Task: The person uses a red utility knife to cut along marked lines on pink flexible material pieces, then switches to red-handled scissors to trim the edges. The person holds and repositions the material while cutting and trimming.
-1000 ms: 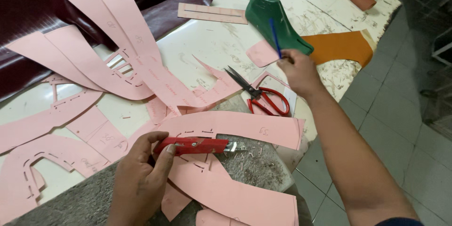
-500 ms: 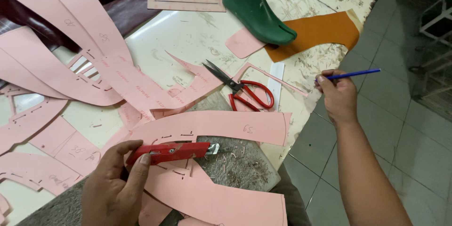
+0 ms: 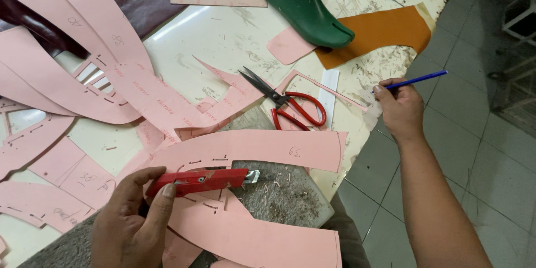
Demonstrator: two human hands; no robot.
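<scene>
My left hand [image 3: 131,220] grips a red utility knife [image 3: 204,180] with its short blade pointing right, over a long curved pink paper pattern piece [image 3: 245,149] lying on a grey cutting block [image 3: 279,201]. My right hand [image 3: 399,110] is off the table's right edge and pinches a blue pen [image 3: 417,80] that points up and to the right. Red-handled scissors [image 3: 290,103] lie shut on the table between the two hands.
A green shoe last [image 3: 304,5] sits at the back on an orange leather piece [image 3: 385,30]. Several pink pattern pieces [image 3: 84,78] cover the white table's left side, over dark leather [image 3: 162,0]. Tiled floor [image 3: 480,134] lies to the right.
My right hand has picked the blue pen up from beside the green last and drawn it back past the table's right edge. The left hand still holds the knife.
</scene>
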